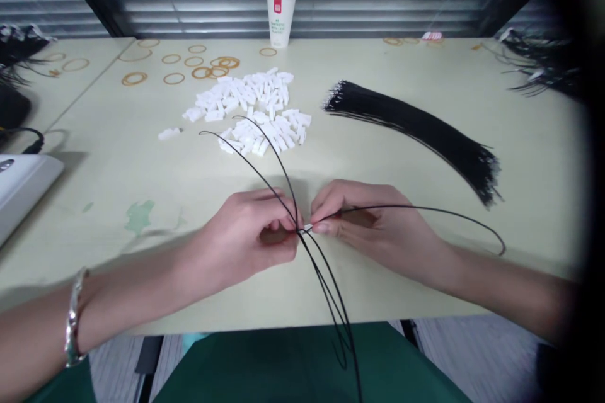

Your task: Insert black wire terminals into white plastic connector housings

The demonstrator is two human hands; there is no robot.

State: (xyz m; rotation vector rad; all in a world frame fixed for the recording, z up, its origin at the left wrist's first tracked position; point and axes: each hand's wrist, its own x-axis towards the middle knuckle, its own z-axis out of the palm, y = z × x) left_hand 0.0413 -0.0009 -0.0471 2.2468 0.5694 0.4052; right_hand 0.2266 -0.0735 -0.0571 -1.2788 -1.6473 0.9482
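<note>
Several thin black wires (326, 271) cross near the table's front, pinched between thumb and fingers of my left hand (255, 227). Some ends curve up toward the white pieces; others hang down past the table edge. My right hand (373, 220) is closed in a pinch on a small white connector (308, 227), close to my left fingertips. One black wire (439, 209) runs out to the right over my right hand and curls at its tip. Whether any wire sits inside the connector cannot be made out. Both hands nearly touch at the connector.
A pile of white connectors (265, 107) lies beyond my hands, and a thick black wire bundle (411, 126) to the right. Rubber bands (201, 72) and a paper cup (280, 16) are farther back. A white device (26, 182) stands left; dark wires (543, 63) lie far right.
</note>
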